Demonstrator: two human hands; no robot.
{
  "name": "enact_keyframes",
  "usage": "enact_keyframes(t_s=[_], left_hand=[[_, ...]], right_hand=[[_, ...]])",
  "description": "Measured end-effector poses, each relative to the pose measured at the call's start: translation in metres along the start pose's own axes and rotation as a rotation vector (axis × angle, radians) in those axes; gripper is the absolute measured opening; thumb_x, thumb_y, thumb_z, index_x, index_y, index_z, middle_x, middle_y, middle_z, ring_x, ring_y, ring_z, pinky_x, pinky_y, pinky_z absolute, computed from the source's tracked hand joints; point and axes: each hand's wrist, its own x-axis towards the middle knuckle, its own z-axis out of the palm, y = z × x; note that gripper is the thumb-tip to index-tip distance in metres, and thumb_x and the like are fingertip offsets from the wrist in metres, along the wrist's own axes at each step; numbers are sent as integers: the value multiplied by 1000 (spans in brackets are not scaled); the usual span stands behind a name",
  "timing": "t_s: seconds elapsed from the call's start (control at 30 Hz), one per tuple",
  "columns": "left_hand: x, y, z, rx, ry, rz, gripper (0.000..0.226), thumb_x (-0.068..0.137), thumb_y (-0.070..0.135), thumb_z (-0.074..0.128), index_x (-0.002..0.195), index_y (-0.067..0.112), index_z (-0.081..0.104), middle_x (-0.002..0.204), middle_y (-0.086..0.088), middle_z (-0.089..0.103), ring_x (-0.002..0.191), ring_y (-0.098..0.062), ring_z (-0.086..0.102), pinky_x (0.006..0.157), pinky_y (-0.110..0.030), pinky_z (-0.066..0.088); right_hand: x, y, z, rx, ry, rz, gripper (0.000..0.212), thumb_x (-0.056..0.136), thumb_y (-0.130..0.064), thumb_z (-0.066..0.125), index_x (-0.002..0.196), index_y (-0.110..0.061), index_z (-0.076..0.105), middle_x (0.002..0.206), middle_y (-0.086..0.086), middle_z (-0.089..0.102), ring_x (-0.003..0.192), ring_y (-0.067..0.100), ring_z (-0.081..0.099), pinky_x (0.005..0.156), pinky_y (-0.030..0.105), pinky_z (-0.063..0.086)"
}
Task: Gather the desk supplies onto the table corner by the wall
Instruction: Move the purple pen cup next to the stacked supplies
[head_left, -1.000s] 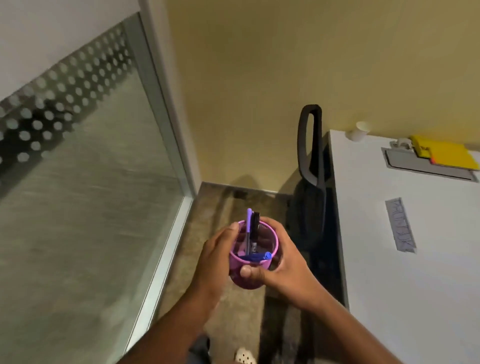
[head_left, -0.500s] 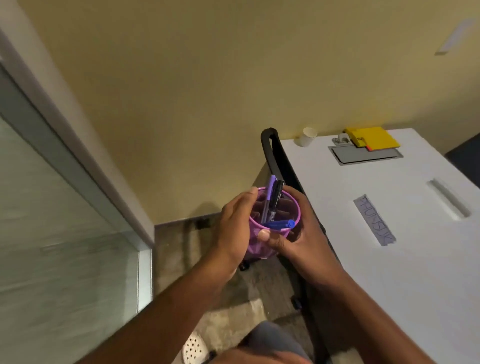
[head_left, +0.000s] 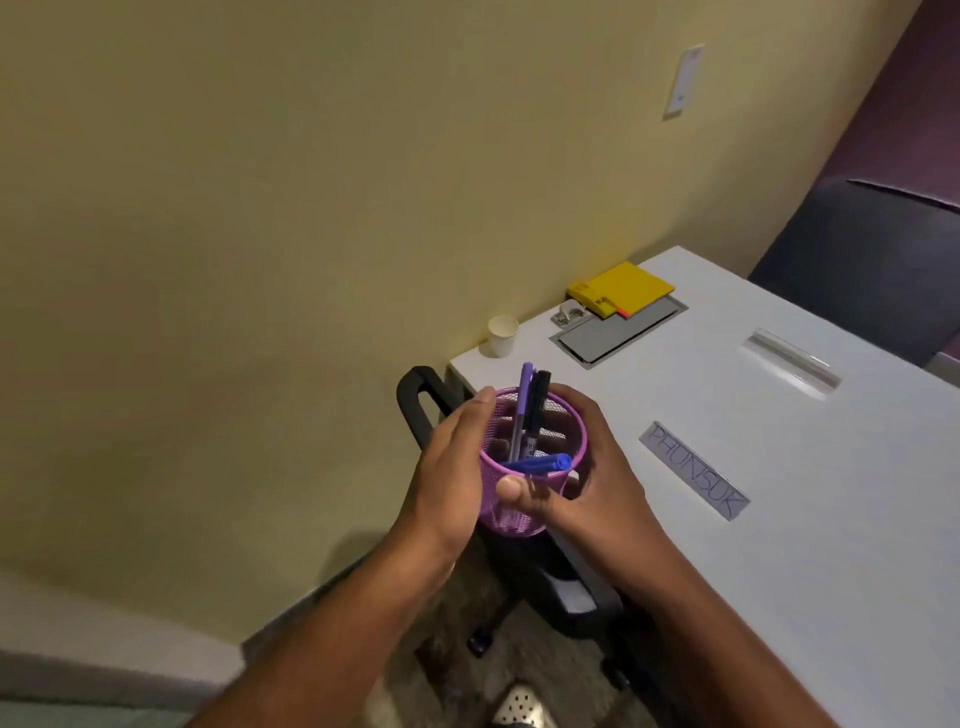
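Observation:
Both hands hold a purple mesh pen cup (head_left: 511, 512) in the air, just off the white table's (head_left: 779, 545) left edge. My left hand (head_left: 451, 478) wraps its left side and my right hand (head_left: 582, 486) curls round the right side, thumb on the front. Inside stand a purple pen (head_left: 522, 405) and a black marker (head_left: 537, 410); a blue pen (head_left: 540, 462) lies across the rim. At the table corner by the yellow wall sit a small paper cup (head_left: 502, 335), a yellow notepad (head_left: 621, 288) and a metal clip (head_left: 569, 313).
A black office chair (head_left: 423, 402) stands beneath my hands against the table's left side. A grey cable hatch (head_left: 615, 335), a name label (head_left: 693, 470) and a clear ruler-like strip (head_left: 792, 361) lie on the table. A dark seat (head_left: 857, 265) is at the far right.
The view has swung right from the glass partition toward the table and wall. Both hands have carried the cup up and closer to the table's corner edge.

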Motion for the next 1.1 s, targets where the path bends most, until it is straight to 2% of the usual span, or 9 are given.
enact_keyframes(t_s=[0.17,0.37,0.47,0.6,0.7,0.77,0.87,0.97,1.1], left_hand=[[63,21,18,86,-57,1,43,110,50,40,120,26,74,97,7,83,86,-5,78,71,-21,59],[122,29,54,220,-215,-39,47,109,56,35,126,31,71,104,4,83,93,-12,80,89,-38,62],[154,26,70,299,-318,-68,55,108,61,31,138,29,65,116,-2,79,100,-16,79,85,-33,63],[191,19,85,398,-469,-118,65,102,68,24,135,30,65,122,-3,77,105,-17,76,81,-23,61],[222,11,89,457,-574,-108,74,89,75,14,128,36,64,126,4,72,114,-14,69,93,-26,57],[249,-1,87,482,-592,-111,83,84,77,10,135,35,61,135,1,65,127,-19,60,110,-41,49],[297,-32,75,555,-634,-123,72,97,72,7,131,38,60,137,3,62,135,-18,54,121,-48,34],[351,-69,57,713,-721,-59,49,114,51,20,135,34,61,142,4,62,137,-16,53,116,-36,34],[413,-106,44,970,-792,193,41,109,41,53,148,28,54,153,7,54,137,-14,53,103,-24,38]], right_hand=[[51,12,-30,46,12,56,75,75,-32,87,135,-46,45,124,-33,62,119,-4,63,92,11,52],[81,36,-71,34,135,131,79,71,-36,92,137,-39,48,120,-30,65,113,-5,66,87,9,52],[91,53,-82,22,222,176,83,67,-41,93,137,-38,49,120,-24,68,110,-4,68,86,13,55],[106,80,-88,2,317,257,77,60,-54,90,124,-49,48,109,-40,64,105,-9,67,83,16,58],[123,102,-90,-62,377,304,91,58,-60,88,135,-43,44,114,-39,57,103,-4,67,80,14,58],[138,118,-89,-104,415,341,98,58,-61,86,142,-37,41,118,-36,52,103,1,65,74,9,56],[163,143,-85,-130,495,418,96,62,-55,88,142,-34,40,120,-28,50,104,6,59,65,6,52],[189,172,-81,-137,574,470,82,69,-44,92,133,-37,41,123,-22,54,106,6,60,66,8,50],[232,214,-77,-139,665,498,89,71,-38,93,144,-26,43,137,-9,56,119,14,60,73,10,51]])
